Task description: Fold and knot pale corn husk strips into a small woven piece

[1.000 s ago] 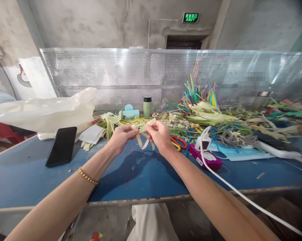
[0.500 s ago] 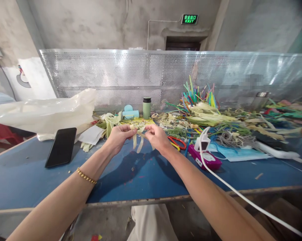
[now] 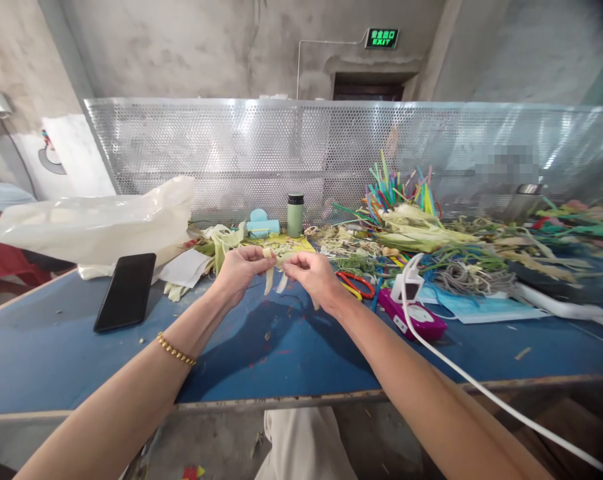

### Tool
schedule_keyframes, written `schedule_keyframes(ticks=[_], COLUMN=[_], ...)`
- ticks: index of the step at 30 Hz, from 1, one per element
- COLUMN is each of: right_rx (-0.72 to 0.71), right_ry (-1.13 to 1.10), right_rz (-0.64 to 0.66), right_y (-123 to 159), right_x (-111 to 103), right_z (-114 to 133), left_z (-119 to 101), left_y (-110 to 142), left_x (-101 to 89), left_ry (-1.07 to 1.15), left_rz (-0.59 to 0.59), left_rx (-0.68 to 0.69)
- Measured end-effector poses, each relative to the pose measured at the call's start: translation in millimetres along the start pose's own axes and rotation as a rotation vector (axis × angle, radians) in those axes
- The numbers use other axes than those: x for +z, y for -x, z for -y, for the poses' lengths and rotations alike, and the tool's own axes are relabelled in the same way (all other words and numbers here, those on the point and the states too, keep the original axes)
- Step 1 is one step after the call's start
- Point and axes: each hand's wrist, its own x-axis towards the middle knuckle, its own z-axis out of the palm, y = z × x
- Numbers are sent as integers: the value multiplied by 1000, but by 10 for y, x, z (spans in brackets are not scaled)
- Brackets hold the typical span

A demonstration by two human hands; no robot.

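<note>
Above the blue table, my left hand (image 3: 242, 270) is closed in a pinch on a pale yellowish strip (image 3: 269, 281) that looks like corn husk. My right hand (image 3: 312, 275) pinches the same pale material from the other side, its fingertips almost meeting those of the left. Loose ends of the strip hang down between and below the hands. How the strip is folded or joined at the fingertips is too small to tell. Scattered husk scraps lie behind the hands, near a green bottle (image 3: 295, 217) and a light blue roll (image 3: 263, 227).
On the left lie a black phone (image 3: 125, 292), a white paper (image 3: 184, 267) and a large plastic bag (image 3: 96, 217). To the right are red-handled scissors (image 3: 357, 283), a purple power strip (image 3: 416, 317) with a white cable (image 3: 481, 387), and heaped husks (image 3: 421, 227). A perforated metal screen (image 3: 221, 147) stands behind.
The looped strip between my hands now hangs as separate short ends. My right hand has lowered slightly and turned, its fingertips staying close to the left hand, which keeps its pinch.
</note>
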Motion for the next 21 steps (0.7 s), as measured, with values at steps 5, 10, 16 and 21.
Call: schedule_keyframes(ticks=[5, 10, 16, 21], right_rx=[109, -127, -275, -156], right_ry=[-13, 299, 491, 516], right_rz=[12, -188, 76, 109], right_y=[-6, -39, -45, -47], right_x=[14, -60, -131, -110], right_z=[-7, 1, 36, 2], left_z=[12, -10, 6, -1], left_y=[-9, -5, 18, 24], left_x=[-16, -16, 2, -22], left_ry=[-51, -119, -328, -597], left_rz=[-17, 2, 204, 208], left_rx=[15, 33, 143, 256])
